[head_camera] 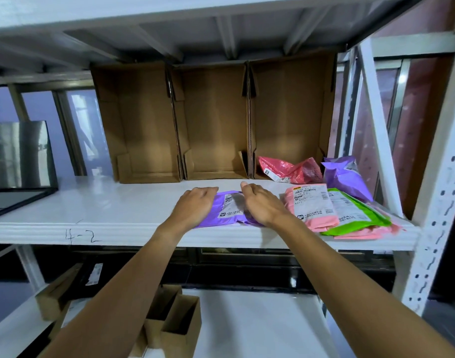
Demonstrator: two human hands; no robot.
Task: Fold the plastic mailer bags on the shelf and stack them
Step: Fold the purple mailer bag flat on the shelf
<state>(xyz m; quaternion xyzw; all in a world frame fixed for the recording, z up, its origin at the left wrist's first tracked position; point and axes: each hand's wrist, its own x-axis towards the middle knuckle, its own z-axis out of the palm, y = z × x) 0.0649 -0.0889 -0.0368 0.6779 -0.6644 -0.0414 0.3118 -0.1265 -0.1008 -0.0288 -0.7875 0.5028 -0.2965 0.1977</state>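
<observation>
A purple mailer bag (230,210) lies flat on the white shelf (113,202), near its front edge. My left hand (195,205) rests on the bag's left part, fingers laid over it. My right hand (261,204) rests on its right part, fingers bent over the bag's far edge. To the right lies a pile: a pink mailer (314,210) on a green mailer (358,215), with more pink bags beneath. A crumpled red-pink bag (291,169) and a puffed purple bag (346,177) sit behind the pile.
Three open cardboard boxes (211,120) stand on their sides at the back of the shelf. A dark metal-framed panel (20,156) stands at far left. The white upright post (438,202) bounds the right. Small cardboard boxes (177,321) sit on the lower shelf.
</observation>
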